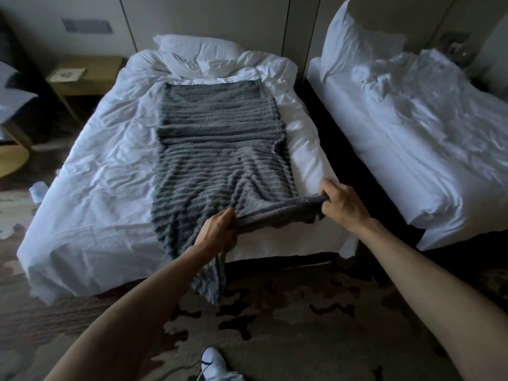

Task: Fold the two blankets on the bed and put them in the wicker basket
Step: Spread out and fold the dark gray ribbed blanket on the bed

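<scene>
I see the grey ribbed blanket [217,138] lying lengthwise down the middle of the white bed [90,171], its near left corner hanging over the foot. My left hand [220,232] pinches the near edge with curled fingers. My right hand [341,204] grips its right corner, and the edge is stretched between them. A second bed [412,138] stands alongside on the right.

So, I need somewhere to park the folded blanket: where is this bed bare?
Widest: the white sheet between the grey blanket and the bed edge on the left. A narrow strip runs along the blanket's right edge. The head end is crowded by rumpled duvet and pillow.
</scene>
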Demonstrator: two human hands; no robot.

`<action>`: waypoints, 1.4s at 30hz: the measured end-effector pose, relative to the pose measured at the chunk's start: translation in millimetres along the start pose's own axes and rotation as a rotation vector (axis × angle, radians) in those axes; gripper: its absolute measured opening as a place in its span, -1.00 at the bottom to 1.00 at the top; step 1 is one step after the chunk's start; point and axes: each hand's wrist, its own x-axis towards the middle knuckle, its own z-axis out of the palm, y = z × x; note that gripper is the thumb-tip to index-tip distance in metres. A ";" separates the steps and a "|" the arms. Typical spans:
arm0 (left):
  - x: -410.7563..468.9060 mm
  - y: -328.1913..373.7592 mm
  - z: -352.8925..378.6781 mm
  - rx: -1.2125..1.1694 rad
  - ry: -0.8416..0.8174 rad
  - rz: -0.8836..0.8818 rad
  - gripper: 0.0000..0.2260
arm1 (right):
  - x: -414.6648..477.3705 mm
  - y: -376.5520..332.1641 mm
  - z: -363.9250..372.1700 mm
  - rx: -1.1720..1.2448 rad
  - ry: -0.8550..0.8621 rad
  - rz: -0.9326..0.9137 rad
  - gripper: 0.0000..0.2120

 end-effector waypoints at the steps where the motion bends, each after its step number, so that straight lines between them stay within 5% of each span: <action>1: 0.5 -1.6 -2.5 -0.007 -0.003 -0.027 -0.80 | 4.6 -7.1 -0.8 0.059 0.029 -0.001 -0.72; 5: 1.1 -3.7 -2.3 -0.031 -0.057 -0.066 -0.63 | 19.2 -27.4 1.5 0.162 0.061 0.012 -0.71; 10: 0.7 -1.0 -7.9 -0.054 0.007 -0.129 -0.79 | 6.1 -27.5 -3.7 0.203 -0.063 -0.043 -0.92; 11: 1.4 0.6 -10.0 -0.046 0.003 -0.110 -0.81 | 2.1 -28.0 -6.1 0.180 -0.109 -0.058 -0.83; 14: 2.3 3.0 -19.4 -0.015 -0.030 -0.020 -0.84 | -1.8 -27.2 -13.5 -0.010 -0.337 -0.120 -0.58; 17: 1.6 3.4 -23.6 0.060 -0.107 0.025 -0.78 | 11.1 -29.4 -19.2 -0.368 -0.511 -0.253 -0.72; 20: -1.1 0.5 -16.2 0.090 -0.046 -0.132 -0.68 | 24.2 -36.8 -20.0 -0.487 -0.327 -0.337 -0.90; 26: -11.0 -50.8 1.6 0.089 0.130 -0.525 -0.73 | 44.2 -13.8 -12.7 -0.352 0.094 -0.100 -0.92; 34: 1.5 -150.5 -51.9 0.045 0.118 -0.800 -0.87 | 105.8 21.1 22.2 -0.356 0.079 0.160 -0.85; 42: 53.6 -220.9 -171.7 0.179 0.104 -0.700 -0.89 | 193.3 35.8 64.6 -0.509 -0.192 0.203 -0.60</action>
